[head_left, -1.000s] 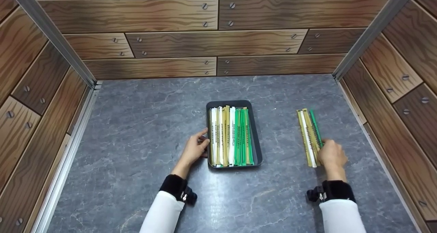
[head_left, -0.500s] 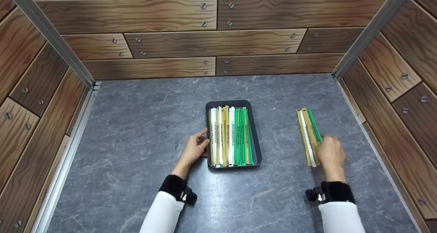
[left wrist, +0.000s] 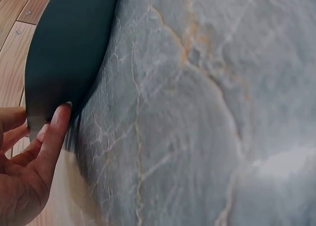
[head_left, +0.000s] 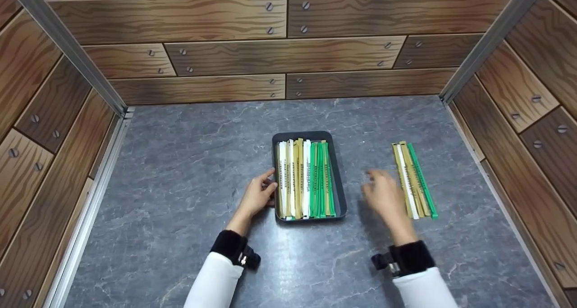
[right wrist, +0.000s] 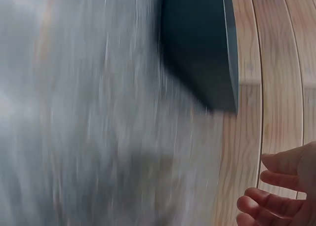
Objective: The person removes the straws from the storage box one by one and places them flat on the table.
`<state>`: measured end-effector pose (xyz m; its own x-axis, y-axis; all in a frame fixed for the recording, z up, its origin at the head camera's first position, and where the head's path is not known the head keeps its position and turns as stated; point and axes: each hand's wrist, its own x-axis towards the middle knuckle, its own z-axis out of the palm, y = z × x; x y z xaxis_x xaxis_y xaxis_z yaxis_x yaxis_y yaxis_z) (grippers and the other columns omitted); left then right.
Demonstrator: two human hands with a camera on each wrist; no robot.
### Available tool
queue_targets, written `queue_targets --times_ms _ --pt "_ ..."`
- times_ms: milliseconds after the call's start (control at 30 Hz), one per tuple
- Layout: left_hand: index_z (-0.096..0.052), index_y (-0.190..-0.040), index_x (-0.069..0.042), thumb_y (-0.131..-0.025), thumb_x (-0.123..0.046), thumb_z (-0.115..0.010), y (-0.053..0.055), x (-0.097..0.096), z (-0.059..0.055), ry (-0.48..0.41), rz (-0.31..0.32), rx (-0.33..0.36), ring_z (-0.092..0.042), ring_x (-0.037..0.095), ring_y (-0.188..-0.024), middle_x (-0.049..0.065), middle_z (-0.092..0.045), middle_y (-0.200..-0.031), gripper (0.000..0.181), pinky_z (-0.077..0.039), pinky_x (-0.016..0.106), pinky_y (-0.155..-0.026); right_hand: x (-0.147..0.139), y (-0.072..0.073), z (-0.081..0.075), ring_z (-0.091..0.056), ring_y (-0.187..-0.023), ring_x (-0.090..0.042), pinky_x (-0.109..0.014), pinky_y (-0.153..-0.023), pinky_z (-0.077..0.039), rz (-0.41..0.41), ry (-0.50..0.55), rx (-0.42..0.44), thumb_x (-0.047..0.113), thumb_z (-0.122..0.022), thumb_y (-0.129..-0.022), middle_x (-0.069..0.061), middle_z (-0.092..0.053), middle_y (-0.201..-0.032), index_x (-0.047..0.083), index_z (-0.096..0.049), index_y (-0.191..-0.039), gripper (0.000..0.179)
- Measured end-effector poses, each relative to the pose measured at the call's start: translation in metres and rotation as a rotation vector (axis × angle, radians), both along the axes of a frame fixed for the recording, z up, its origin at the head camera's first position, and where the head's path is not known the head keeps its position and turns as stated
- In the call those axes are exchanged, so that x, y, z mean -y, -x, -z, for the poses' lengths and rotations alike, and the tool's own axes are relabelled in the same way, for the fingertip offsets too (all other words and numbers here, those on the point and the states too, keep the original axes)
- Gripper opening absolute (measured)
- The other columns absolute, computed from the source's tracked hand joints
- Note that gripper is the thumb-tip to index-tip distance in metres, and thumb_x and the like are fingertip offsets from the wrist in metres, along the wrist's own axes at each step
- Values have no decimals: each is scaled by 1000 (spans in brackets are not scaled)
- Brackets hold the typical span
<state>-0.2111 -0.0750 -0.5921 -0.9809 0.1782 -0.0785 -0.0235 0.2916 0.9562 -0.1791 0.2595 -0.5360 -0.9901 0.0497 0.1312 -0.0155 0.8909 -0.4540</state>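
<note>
A dark rectangular tray [head_left: 340, 209] holds a row of long, slim wrapped sticks [head_left: 306, 179] in white, tan and green. At its left side, my left hand [head_left: 258, 194] touches the tray wall with fairly straight fingers. The left wrist view shows a fingertip against the tray's outer wall [left wrist: 69, 53]. My right hand [head_left: 385, 197] is above the table between the tray and a small group of sticks [head_left: 408, 181]. Its fingers are loosely bent and hold nothing. A green wrapped stick [head_left: 423, 179] lies at the right edge of that group.
The grey marbled table [head_left: 194, 154] is bounded by wood-patterned walls [head_left: 194, 87] at the back and on both sides. Metal rails [head_left: 90, 190] run along the edges and corners.
My right hand has let go of the green stick beside the loose group and moved left towards the tray. The left hand has stayed at the tray.
</note>
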Motion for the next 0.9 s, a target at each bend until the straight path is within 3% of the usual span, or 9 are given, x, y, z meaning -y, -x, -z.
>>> queue_targets --times_ms 133,300,400,633,767,900 --pt "-44 -147 -3 -98 -7 -59 -2 -1 -2 36 -17 -27 -63 19 -75 12 -63 -95 51 -59 30 -61 31 0 2 -64 -95 -36 -49 -71 -58 -76 18 0 15 -71 -89 -19 -63 -115 2 -63 -125 39" --pt "-43 -147 -1 -97 -6 -60 -6 -3 -3 61 -23 -61 -65 21 -79 12 -62 -95 53 -59 31 -63 64 -1 7 -56 -112 -39 -53 -91 -53 -170 69 15 14 -71 -89 -21 -58 -125 3 -61 -130 43" --pt "-44 -145 0 -95 -5 -61 -9 -6 -3 76 -33 -74 -66 22 -83 11 -63 -95 53 -59 30 -68 80 0 12 -52 -115 -38 -53 -97 -49 -222 87 25 14 -72 -89 -20 -56 -127 4 -60 -132 46" --pt "-46 -146 -5 -95 -5 -62 -12 -6 0 45 -62 -42 -65 23 -83 12 -64 -93 53 -60 31 -62 103 4 26 -54 -114 -34 -48 -94 -52 -249 61 122 19 -72 -90 -18 -52 -130 8 -55 -139 53" --pt "-47 -145 -5 -94 -5 -63 -12 -5 1 48 -66 -46 -65 24 -85 12 -64 -93 54 -60 31 -69 109 6 31 -58 -97 -27 -40 -81 -56 -248 44 173 22 -70 -92 -15 -51 -122 11 -53 -142 54" --pt "-48 -145 -7 -93 -5 -64 -12 -5 0 50 -67 -40 -64 24 -86 11 -65 -93 55 -58 33 -76 114 7 33 -54 -82 -20 -34 -69 -54 -251 39 148 24 -70 -92 -12 -50 -113 9 -55 -139 52"
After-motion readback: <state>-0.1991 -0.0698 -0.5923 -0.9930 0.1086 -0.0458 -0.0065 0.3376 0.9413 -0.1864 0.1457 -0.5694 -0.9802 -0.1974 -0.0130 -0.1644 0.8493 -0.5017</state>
